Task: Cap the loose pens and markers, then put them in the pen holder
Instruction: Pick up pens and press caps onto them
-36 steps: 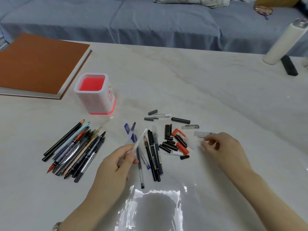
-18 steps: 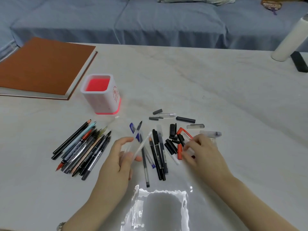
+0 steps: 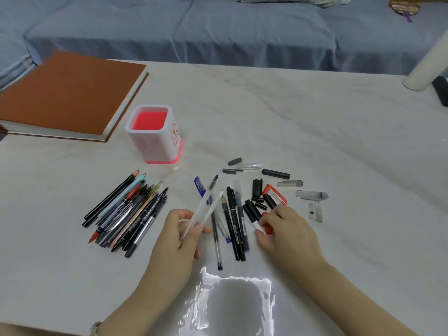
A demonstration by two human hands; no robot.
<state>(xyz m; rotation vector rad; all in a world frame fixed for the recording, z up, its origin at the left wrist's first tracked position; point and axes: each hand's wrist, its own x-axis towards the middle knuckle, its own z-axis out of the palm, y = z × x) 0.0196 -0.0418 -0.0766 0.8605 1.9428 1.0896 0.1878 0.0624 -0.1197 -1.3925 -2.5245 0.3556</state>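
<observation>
My left hand (image 3: pixel 180 235) grips two clear-barrelled pens (image 3: pixel 206 209), tips pointing up and away. My right hand (image 3: pixel 286 232) pinches a small white cap (image 3: pixel 257 226) beside a red cap (image 3: pixel 268 228) at the near edge of the loose cap pile (image 3: pixel 260 198). Several uncapped pens (image 3: pixel 234 221) lie between my hands. A bundle of pens and pencils (image 3: pixel 128 212) lies to the left. The white pen holder with a red inside (image 3: pixel 155 134) stands upright behind them and holds no pens.
A brown-covered book (image 3: pixel 65 95) lies at the far left. A clear plastic sheet (image 3: pixel 232 306) lies at the near edge. A white cylinder (image 3: pixel 426 69) and a dark object (image 3: pixel 441 89) stand at the far right. A blue sofa (image 3: pixel 218 27) runs behind the table.
My right hand moved left from the clear cap at the pile's right side to the near caps and took hold of a white cap. My left hand kept its pens.
</observation>
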